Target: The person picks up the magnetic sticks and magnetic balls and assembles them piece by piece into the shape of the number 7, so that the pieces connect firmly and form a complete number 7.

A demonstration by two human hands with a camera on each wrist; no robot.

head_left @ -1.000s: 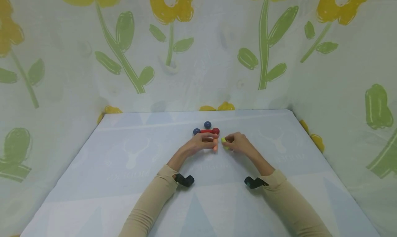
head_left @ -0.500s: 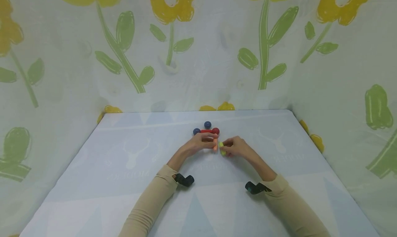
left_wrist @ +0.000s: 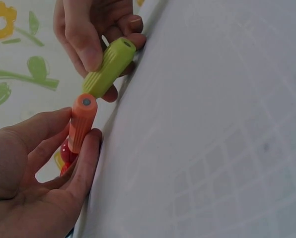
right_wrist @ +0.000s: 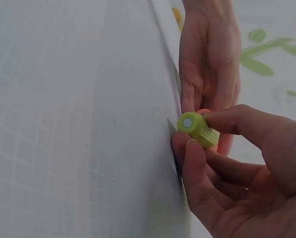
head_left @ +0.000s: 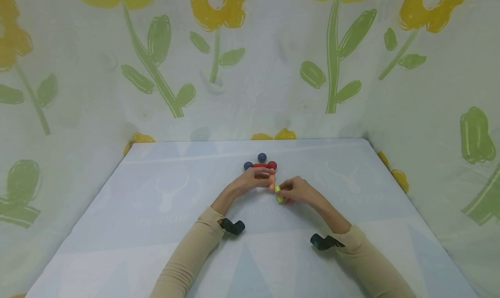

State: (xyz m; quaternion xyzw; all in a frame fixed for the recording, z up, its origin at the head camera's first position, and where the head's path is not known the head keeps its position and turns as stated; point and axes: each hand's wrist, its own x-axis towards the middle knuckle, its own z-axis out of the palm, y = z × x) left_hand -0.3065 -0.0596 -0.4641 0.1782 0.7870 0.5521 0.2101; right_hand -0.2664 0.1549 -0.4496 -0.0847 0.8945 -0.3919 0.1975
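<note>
My left hand (head_left: 251, 179) pinches an orange magnetic rod (left_wrist: 82, 124), its grey metal end facing out. Between the thumb and fingers of my right hand (head_left: 300, 189) is a yellow-green magnetic rod (left_wrist: 110, 68), ribbed along its side, with a round metal disc on its end in the right wrist view. The two rods are very close; whether they touch I cannot tell. Beyond my left hand a red rod (head_left: 260, 165) lies between a blue ball (head_left: 248, 165) and a red ball (head_left: 272, 165). The orange rod's far end points towards the red ball.
A second blue ball (head_left: 262, 157) sits just behind the red rod. The table (head_left: 156, 228) has a pale patterned cloth, and flower-printed curtains (head_left: 265, 72) stand round its back and sides. Each wrist carries a small black camera (head_left: 233, 227).
My right hand has moved the yellow-green rod towards me and slightly left, alongside and then past the near end of the orange rod. The left hand has held still.
</note>
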